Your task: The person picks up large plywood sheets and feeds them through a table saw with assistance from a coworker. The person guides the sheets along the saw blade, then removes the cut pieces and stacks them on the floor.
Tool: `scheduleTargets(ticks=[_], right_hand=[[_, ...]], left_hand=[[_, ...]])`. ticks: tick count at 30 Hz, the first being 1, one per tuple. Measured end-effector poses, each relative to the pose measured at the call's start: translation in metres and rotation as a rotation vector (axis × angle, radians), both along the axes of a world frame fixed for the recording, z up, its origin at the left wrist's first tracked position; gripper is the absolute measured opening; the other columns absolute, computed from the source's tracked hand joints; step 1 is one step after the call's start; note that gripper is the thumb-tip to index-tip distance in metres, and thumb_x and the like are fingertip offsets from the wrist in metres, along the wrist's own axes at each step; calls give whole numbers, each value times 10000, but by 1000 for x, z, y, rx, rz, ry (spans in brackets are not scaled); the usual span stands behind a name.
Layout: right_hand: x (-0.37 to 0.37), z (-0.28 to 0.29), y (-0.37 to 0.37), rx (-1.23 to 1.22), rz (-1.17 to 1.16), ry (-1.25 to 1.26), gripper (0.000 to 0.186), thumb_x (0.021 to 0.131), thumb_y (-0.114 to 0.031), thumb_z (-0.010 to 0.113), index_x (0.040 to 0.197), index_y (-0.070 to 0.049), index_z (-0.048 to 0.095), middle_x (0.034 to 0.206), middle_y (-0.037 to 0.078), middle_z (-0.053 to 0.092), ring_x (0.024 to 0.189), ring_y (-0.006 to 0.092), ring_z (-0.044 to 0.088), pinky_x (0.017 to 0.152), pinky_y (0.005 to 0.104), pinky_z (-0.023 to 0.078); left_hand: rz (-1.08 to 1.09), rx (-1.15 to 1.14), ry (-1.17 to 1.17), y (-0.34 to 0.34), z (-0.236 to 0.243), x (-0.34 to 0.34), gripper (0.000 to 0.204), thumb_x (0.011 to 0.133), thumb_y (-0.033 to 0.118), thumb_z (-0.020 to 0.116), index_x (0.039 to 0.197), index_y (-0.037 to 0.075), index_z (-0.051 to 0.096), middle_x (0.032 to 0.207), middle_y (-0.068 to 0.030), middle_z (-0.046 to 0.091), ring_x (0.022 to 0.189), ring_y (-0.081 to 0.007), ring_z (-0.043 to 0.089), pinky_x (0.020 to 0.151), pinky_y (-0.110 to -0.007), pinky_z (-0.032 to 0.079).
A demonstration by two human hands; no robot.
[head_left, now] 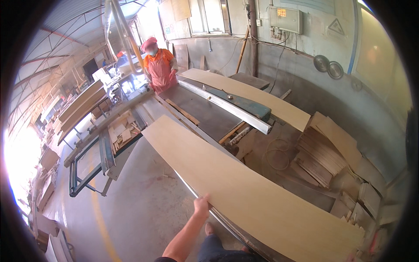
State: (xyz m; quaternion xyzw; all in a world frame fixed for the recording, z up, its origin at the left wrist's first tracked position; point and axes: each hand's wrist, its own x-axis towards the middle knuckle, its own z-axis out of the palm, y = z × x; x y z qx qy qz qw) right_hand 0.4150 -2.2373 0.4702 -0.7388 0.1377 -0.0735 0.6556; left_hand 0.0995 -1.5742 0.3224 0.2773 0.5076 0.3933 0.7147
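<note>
A long pale plywood board slants from the saw table down to the lower right in front of me. My left hand is closed round the board's near long edge, about midway along it. My right hand does not show; the board's lower right end runs close to the dark rim of the picture. A long metal fence lies across the saw table, with a dark green guard beside it. A second plywood strip lies beyond the fence.
Across the table stands a person in a pink apron and cap. Stacked boards and offcuts lie on the right, near a hose loop. At left, a metal sliding frame juts out beside a bin of wood scraps.
</note>
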Motion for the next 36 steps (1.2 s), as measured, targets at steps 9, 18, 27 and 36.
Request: scheduleTargets(ticks=[9,18,27,36], right_hand=[[56,5,-71,108,58,15,407,990,-174,625,1327,50,583,1285,142,637,1145,280,595,983,430,477],[88,10,-94,354,150,61,419,998,-181,612,1342,54,569,1309,150,621,1172,287,579,1002,437,461],[146,52,-98,1415,760,1095,431,1006,-189,598,1357,58,554,1333,157,606,1199,295,562,1021,444,446],[197,126,-56,1276,1295,2186,443,1015,-196,584,1372,62,540,1356,164,590,1225,302,546,1040,451,431]], left_hand=[[-168,-88,-21,-139,20,96,203,979,159,714,987,-38,668,931,-135,720,768,-243,717,656,-370,601],[-260,-111,-13,-154,14,173,221,1000,137,680,1115,-50,661,1081,-130,727,943,-252,738,792,-420,645],[-293,-101,55,-104,-3,231,276,998,186,704,1129,-54,668,1089,-126,741,928,-253,738,754,-402,637],[-479,554,824,-29,18,216,493,962,307,723,1264,-63,601,1269,-218,679,1152,-372,660,947,-473,540]])
